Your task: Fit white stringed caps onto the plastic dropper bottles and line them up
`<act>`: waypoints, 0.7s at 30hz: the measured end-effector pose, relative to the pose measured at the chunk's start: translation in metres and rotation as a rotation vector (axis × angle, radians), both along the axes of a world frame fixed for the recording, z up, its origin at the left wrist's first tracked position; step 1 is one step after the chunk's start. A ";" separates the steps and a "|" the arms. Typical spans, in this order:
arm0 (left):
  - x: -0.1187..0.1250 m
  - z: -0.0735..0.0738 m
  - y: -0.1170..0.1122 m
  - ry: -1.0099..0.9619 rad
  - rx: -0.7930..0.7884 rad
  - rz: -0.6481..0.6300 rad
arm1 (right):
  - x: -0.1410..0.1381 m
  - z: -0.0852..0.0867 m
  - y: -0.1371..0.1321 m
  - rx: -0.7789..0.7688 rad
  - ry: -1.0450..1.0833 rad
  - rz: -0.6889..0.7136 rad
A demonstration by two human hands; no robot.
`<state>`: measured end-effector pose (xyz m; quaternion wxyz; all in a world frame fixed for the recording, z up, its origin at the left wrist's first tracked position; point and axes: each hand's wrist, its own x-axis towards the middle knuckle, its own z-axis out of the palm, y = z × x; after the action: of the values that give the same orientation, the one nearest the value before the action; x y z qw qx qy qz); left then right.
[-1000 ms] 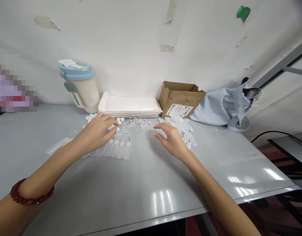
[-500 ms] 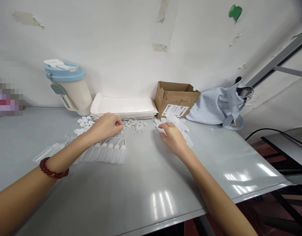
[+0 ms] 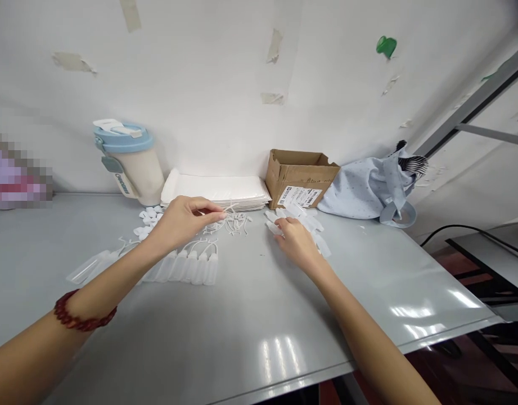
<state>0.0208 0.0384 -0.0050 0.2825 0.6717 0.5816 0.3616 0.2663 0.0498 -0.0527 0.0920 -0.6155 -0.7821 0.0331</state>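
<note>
My left hand [image 3: 190, 220] is closed in a pinch on a thin white loop string [image 3: 230, 207], just over a small tangled heap of the same strings [image 3: 237, 223]. To the right, my right hand [image 3: 297, 241] has its fingers curled at the left side of a pile of small translucent plastic bottles [image 3: 312, 223]; one small bottle [image 3: 273, 228] lies at its fingertips, partly covered. Below my left hand stretches a row of translucent bottles [image 3: 195, 266] with white strings at their necks, partly hidden by my forearm. White caps [image 3: 145, 224] are heaped left of my left hand.
A stack of white sheets [image 3: 225, 187] lies against the wall, between a tumbler with a blue lid [image 3: 136, 163] and an open cardboard box [image 3: 298, 180]. A light blue cloth bag [image 3: 360, 188] slumps right of the box. The grey table's front edge [image 3: 326, 372] runs below my right forearm.
My left hand has moved a little right and now shows a string in its pinch. My right hand's fingers have drawn closer together at the bottle pile. The camera view has shifted slightly.
</note>
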 end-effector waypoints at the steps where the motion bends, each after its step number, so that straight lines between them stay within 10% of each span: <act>1: -0.001 -0.001 -0.006 -0.033 -0.017 0.023 | -0.001 -0.001 0.000 -0.004 -0.001 -0.003; 7: -0.007 -0.018 -0.040 -0.309 -0.113 0.116 | -0.010 -0.006 -0.005 0.060 0.163 0.067; 13: -0.008 -0.022 -0.055 -0.419 -0.137 0.096 | -0.031 -0.008 -0.033 0.084 0.600 0.448; 21: -0.002 -0.022 -0.060 -0.341 -0.176 0.034 | -0.044 -0.014 -0.053 0.161 0.579 0.625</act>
<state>0.0191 -0.0218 -0.0274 0.4285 0.5634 0.5660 0.4226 0.2224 -0.0036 -0.0663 0.3407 -0.3053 -0.8729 0.1697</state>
